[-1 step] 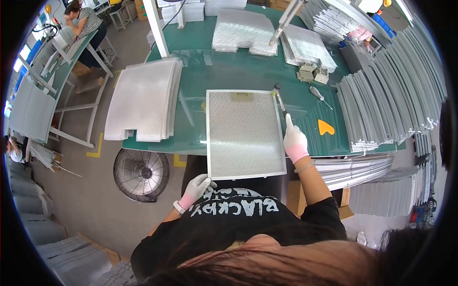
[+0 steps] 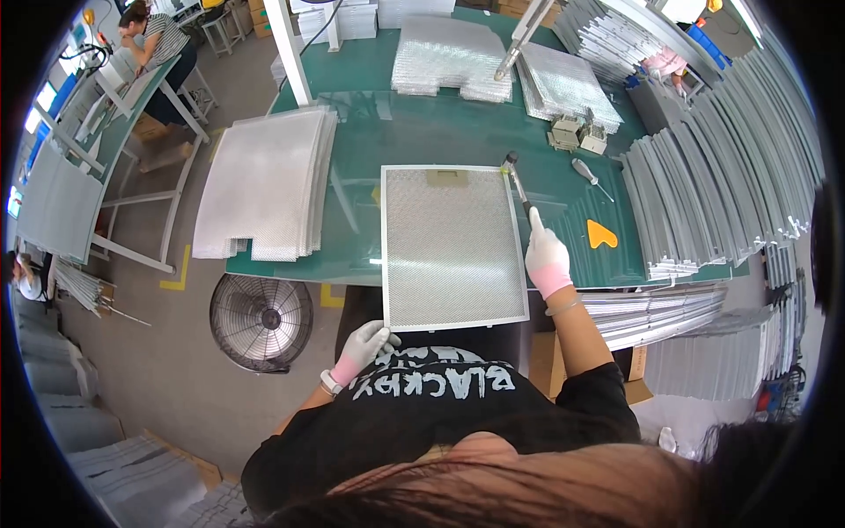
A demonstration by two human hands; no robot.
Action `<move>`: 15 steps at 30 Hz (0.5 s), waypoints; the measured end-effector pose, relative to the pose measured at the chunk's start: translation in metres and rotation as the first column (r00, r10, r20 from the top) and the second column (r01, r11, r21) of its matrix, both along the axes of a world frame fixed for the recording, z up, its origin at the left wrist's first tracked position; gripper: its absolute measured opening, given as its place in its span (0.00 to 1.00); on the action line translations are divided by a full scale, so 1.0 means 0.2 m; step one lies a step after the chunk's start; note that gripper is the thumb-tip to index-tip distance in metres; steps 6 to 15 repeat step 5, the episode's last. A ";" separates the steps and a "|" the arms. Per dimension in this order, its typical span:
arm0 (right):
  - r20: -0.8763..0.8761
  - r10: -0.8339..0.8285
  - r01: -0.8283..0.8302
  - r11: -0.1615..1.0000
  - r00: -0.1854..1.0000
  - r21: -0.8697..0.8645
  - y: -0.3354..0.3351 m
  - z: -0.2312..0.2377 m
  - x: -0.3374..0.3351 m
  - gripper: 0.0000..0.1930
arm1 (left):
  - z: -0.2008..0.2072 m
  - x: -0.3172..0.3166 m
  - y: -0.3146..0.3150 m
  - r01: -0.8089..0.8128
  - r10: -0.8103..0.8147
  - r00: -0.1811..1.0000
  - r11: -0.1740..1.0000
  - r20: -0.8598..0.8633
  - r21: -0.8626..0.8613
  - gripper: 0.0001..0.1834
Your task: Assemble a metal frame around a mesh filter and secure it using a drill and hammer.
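A framed metal mesh panel (image 2: pixel 453 251) lies on the green table and overhangs its near edge. At the panel's near left corner, my gloved left hand (image 2: pixel 365 346) is closed on the frame. My gloved right hand (image 2: pixel 547 258) wraps round the dark handle of a small hammer (image 2: pixel 518 180), index finger stretched along it. The hammer's dark head is over the far right corner of the panel; whether it touches the frame I cannot tell. A small tan plate (image 2: pixel 447 179) shows at the panel's far edge.
Mesh sheets (image 2: pixel 268 185) are stacked to the left. A screwdriver (image 2: pixel 591 179), an orange heart-shaped piece (image 2: pixel 602 234) and metal blocks (image 2: pixel 577 135) lie on the right. Metal frames (image 2: pixel 722 167) stand beyond them. A floor fan (image 2: pixel 261 323) is below left; a person (image 2: pixel 163 44) sits far left.
My right hand has shifted very slightly to the right with the hammer. My left hand and the mesh panel look the same.
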State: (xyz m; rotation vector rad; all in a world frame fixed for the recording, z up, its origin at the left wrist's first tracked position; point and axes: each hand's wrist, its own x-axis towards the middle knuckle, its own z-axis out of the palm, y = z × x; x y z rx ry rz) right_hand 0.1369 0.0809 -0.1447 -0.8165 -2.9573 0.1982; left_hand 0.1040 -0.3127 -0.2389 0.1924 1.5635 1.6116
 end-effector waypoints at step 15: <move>-0.390 0.091 -0.137 0.986 0.916 -0.092 0.00 -0.01 -0.05 0.32 | 0.02 0.00 0.00 -0.004 0.004 1.000 1.000 -0.004 -0.005 0.15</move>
